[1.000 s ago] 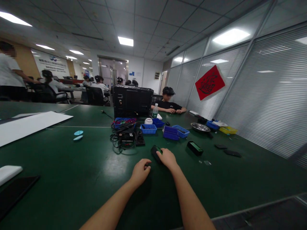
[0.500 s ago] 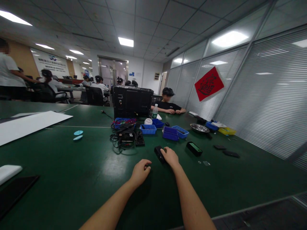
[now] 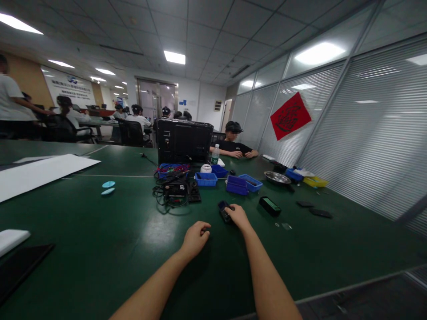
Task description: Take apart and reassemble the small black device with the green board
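Observation:
My right hand [image 3: 239, 217] is closed around the right side of a small black handheld device [image 3: 224, 212] on the green table. A dark screen shows at its far end and what look like keys nearer me; its exact kind I cannot make out. To the left, my left hand [image 3: 195, 240] rests on the table with nothing in it, its fingers loosely bent and the thumb a little apart from them. Right of my right hand lies a black case [image 3: 270, 206] with a green inside face.
Beyond my hands stand a tangle of cables with a black box [image 3: 176, 190], blue trays [image 3: 206, 179], a water bottle [image 3: 215, 154] and a large black panel [image 3: 185, 141]. A metal bowl [image 3: 277, 178] sits farther right. Someone [image 3: 233, 146] sits across the table.
The black device has turned in my right hand, so its screen and key side now shows. My right hand has shifted slightly with it. My left hand has stayed in place.

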Demonstrator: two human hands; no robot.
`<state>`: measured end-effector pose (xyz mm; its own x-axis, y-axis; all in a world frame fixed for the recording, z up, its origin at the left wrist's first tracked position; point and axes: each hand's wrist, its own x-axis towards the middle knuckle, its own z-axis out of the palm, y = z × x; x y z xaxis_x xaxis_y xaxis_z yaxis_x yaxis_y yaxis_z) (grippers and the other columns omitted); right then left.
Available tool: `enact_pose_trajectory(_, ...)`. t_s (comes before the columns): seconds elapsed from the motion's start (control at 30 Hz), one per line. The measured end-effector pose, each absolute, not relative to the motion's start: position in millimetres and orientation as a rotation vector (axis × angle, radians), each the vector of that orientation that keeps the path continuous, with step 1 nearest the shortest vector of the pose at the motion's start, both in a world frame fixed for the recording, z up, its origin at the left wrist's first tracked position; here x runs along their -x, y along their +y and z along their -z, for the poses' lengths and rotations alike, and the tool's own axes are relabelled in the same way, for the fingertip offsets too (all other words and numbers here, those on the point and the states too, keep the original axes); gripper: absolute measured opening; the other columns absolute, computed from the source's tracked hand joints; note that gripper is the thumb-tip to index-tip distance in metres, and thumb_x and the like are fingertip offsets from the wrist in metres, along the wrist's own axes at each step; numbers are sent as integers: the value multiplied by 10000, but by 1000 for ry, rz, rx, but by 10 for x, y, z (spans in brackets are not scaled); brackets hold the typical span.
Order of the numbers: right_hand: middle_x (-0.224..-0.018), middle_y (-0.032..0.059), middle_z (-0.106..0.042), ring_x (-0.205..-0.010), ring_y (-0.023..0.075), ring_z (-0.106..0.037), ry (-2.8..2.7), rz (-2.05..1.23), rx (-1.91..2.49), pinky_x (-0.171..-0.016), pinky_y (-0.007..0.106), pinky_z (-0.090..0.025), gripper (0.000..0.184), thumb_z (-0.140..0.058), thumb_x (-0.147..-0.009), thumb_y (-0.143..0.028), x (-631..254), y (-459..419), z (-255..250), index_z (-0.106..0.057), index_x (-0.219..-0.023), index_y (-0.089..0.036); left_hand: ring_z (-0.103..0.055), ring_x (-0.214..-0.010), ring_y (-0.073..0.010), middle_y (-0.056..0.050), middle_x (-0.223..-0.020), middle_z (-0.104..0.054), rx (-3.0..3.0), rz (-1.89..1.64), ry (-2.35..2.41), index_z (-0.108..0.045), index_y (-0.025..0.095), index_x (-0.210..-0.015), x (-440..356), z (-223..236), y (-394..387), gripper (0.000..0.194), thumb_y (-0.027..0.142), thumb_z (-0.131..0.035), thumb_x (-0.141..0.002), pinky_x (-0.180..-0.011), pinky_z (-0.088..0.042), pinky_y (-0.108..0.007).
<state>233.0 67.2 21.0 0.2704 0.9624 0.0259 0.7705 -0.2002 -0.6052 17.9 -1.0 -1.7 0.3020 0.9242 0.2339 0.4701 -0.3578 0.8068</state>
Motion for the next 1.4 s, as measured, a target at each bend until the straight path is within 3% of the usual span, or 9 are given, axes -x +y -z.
enact_pose_trajectory(0.23, -906, 110, -658, -791, 200, -606, -1559, -538, 2070, -619, 245, -399, 365, -430, -786, -411, -2450, 720, -177, -645, -921, -148, -558, -841, -116, -19, -988, -610, -1954, -935, 1231, -615, 193, -957, -170, 7, -16, 265, 193, -464, -739, -771, -434, -219)
enact_pose_trajectory(0.47, -822, 142, -653, -719, 217, -601, -1533, -538, 2150, -581, 268, -377, 435, -320, -834, -416, -2528, 698, -194, -644, -835, -125, -558, -826, -120, -19, -968, -614, -1955, -933, 1237, -616, 198, -958, -171, 15, -13, 265, 191, -466, -740, -756, -439, -223)
enact_pose_trajectory(0.73, -773, 124, -651, -685, 183, -588, -1597, -527, 2064, -558, 232, -354, 398, -361, -831, -401, -2386, 679, -210, -638, -760, -125, -559, -840, -117, -25, -970, -602, -1912, -973, 1272, -590, 197, -1006, -184, 45, 2, 308, 166, -467, -725, -756, -444, -221)
enact_pose_trajectory(0.9, -710, 83, -640, -579, 135, -572, -1696, -608, 1891, -500, 198, -350, 338, -415, -823, -379, -2010, 596, -203, -614, -712, -129, -539, -976, -149, -50, -1132, -554, -1857, -1075, 1388, -489, 197, -1169, -169, 78, 41, 438, 253, -491, -734, -816, -440, -249)
enact_pose_trajectory(1.07, -570, 1, -595, -355, 84, -509, -1773, -852, 1688, -389, 175, -346, 284, -421, -820, -369, -1585, 472, -104, -583, -767, -141, -409, -1189, -217, -111, -1293, -451, -1952, -1087, 1583, -384, 116, -1272, -151, 92, 83, 635, 341, -539, -698, -1006, -302, -320)
enact_pose_trajectory(1.23, -438, -47, -520, -313, 89, -493, -1636, -1099, 1436, -341, 162, -345, 251, -427, -802, -365, -1392, 420, -6, -541, -792, -142, -398, -1206, -221, -128, -1329, -412, -1991, -1038, 1697, -311, 87, -1312, -146, 79, 74, 695, 365, -523, -711, -999, -306, -306)
enact_pose_trajectory(1.4, -444, -51, -526, -296, 81, -475, -1615, -1043, 1406, -315, 161, -322, 240, -429, -797, -364, -1371, 406, 27, -542, -806, -153, -412, -1192, -239, -130, -1330, -414, -1987, -973, 1763, -292, 89, -1323, -150, -7, 27, 689, 389, -499, -738, -987, -305, -342)
